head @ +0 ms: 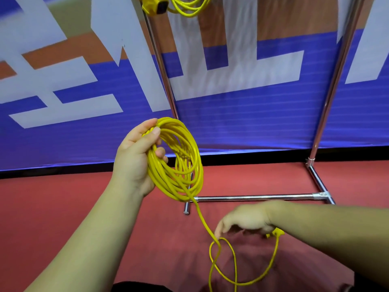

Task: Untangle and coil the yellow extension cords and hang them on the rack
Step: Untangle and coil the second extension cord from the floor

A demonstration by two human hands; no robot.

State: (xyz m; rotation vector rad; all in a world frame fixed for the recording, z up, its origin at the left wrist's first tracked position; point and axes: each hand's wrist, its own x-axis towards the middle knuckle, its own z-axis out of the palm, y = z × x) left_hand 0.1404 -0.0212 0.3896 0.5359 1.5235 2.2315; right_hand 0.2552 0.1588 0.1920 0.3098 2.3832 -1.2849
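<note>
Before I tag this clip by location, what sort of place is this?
Probably an indoor event or sports hall: a large printed blue-and-white banner covers the wall, red flooring runs below, and a chrome rack stands before it with a yellow cord hung up.

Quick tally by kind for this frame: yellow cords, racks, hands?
Yellow cords: 2, the coil gripped by the left hand and the hung cord up top
Chrome rack: 1
Hands: 2, counting the right hand
Total: 5
</note>
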